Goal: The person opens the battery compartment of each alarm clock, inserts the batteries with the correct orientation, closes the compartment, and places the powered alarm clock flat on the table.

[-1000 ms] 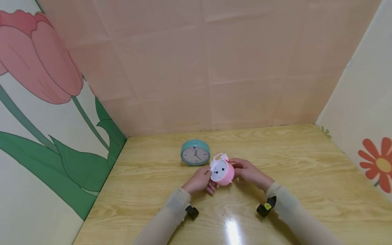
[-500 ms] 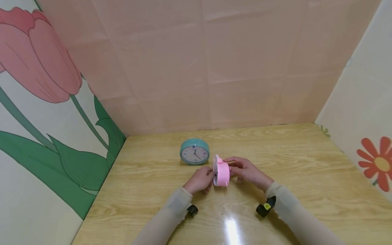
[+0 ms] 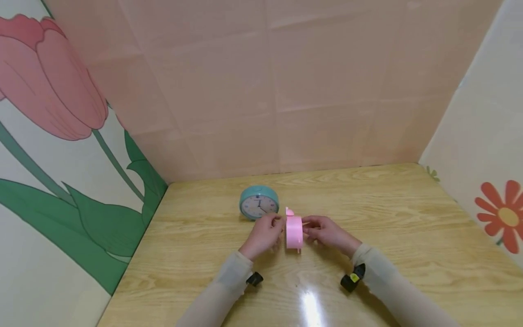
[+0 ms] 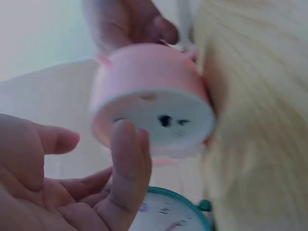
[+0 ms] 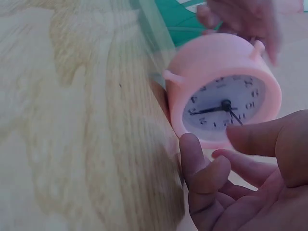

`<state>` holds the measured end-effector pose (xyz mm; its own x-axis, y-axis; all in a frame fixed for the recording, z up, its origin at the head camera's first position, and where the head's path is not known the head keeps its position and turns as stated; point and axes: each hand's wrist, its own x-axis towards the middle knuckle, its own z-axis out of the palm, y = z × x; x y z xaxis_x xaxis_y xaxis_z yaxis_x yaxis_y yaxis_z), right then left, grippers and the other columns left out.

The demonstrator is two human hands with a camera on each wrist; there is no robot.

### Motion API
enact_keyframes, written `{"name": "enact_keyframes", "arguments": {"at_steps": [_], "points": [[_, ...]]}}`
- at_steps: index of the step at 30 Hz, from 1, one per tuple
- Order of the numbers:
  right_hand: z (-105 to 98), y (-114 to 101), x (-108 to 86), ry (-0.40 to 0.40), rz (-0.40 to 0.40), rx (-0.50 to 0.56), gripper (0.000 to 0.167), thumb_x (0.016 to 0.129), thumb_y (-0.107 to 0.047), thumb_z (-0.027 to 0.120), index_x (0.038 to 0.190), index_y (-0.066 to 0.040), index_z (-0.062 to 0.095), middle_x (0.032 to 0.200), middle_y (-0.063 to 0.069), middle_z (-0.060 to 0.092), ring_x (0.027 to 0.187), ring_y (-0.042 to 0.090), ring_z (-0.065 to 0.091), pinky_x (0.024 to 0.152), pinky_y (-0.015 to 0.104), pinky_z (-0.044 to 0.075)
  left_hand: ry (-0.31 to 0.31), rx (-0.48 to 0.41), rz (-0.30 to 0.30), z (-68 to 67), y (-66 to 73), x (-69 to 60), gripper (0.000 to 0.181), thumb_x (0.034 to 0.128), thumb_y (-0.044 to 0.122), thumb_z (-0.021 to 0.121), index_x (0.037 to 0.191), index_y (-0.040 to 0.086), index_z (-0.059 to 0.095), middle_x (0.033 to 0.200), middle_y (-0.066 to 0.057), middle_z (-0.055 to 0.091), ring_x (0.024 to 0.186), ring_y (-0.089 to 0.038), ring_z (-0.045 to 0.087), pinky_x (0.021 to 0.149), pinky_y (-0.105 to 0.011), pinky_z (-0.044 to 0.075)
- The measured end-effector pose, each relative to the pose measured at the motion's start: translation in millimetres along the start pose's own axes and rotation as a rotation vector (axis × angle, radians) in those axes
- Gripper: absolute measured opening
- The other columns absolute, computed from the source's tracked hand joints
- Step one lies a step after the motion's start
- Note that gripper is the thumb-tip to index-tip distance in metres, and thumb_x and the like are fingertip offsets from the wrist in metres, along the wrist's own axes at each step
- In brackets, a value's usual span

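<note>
A pink twin-bell alarm clock (image 3: 294,232) is edge-on in the head view, between both hands. Its feet point toward me, not straight down. My right hand (image 3: 327,234) holds it at the dial side; thumb and fingers meet the rim in the right wrist view, where the dial (image 5: 224,103) shows. My left hand (image 3: 264,234) is beside the back, which shows small black marks (image 4: 165,120) in the left wrist view. Its fingers (image 4: 126,163) overlap that back, thumb apart; contact is unclear. Whether the clock rests on the table cannot be told.
A round teal clock (image 3: 258,202) stands just behind the left hand, dial toward me. The wooden tabletop (image 3: 380,200) ends at a pink-covered back wall (image 3: 278,113). Flower-painted panels stand on both sides, with a tulip (image 3: 61,81) at left.
The pink clock has turned from showing its back toward me to edge-on. My left hand has shifted slightly up and away from its lower side. My right hand stays at the clock.
</note>
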<state>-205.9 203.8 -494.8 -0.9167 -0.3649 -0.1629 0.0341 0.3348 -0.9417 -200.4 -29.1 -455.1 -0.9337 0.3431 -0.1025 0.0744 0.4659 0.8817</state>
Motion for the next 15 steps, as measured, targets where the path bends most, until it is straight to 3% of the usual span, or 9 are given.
{"name": "enact_keyframes", "arguments": {"at_steps": [2, 7, 10, 15], "points": [[1.3, 0.6, 0.7, -0.005, -0.003, 0.005, 0.041, 0.103, -0.011, 0.054, 0.14, 0.004, 0.05, 0.115, 0.016, 0.066, 0.084, 0.025, 0.066, 0.054, 0.029, 0.046, 0.015, 0.052, 0.014, 0.4, 8.3, -3.7, 0.051, 0.1029, 0.042, 0.054, 0.136, 0.004, 0.056, 0.096, -0.01, 0.066, 0.069, -0.032, 0.066, 0.055, -0.036, 0.054], [4.3, 1.0, 2.8, -0.021, -0.025, 0.01, 0.043, 0.102, -0.01, 0.054, 0.141, 0.006, 0.048, 0.111, 0.014, 0.066, 0.081, 0.023, 0.064, 0.053, 0.027, 0.045, 0.0, 0.144, 0.021, 6.5, 16.7, -6.7, 0.059, 0.0976, 0.049, 0.061, 0.136, 0.004, 0.055, 0.096, -0.003, 0.065, 0.066, -0.02, 0.064, 0.056, -0.03, 0.052], [5.7, 0.5, 2.9, -0.034, -0.014, 0.026, 0.044, 0.102, -0.012, 0.053, 0.142, 0.006, 0.046, 0.108, 0.012, 0.068, 0.081, 0.023, 0.065, 0.053, 0.027, 0.045, -0.004, 0.146, 0.023, 9.7, 15.0, -5.7, 0.057, 0.0957, 0.043, 0.066, 0.134, 0.004, 0.055, 0.092, -0.002, 0.064, 0.065, -0.016, 0.062, 0.055, -0.028, 0.052], [5.1, 0.9, 1.5, -0.032, 0.014, 0.054, 0.045, 0.104, -0.02, 0.055, 0.143, 0.0, 0.046, 0.104, 0.012, 0.069, 0.084, 0.026, 0.068, 0.054, 0.028, 0.046, -0.024, 0.073, 0.024, 10.3, 7.1, -2.7, 0.059, 0.093, 0.035, 0.072, 0.138, 0.004, 0.051, 0.094, -0.003, 0.061, 0.066, -0.015, 0.062, 0.055, -0.03, 0.055]]}}
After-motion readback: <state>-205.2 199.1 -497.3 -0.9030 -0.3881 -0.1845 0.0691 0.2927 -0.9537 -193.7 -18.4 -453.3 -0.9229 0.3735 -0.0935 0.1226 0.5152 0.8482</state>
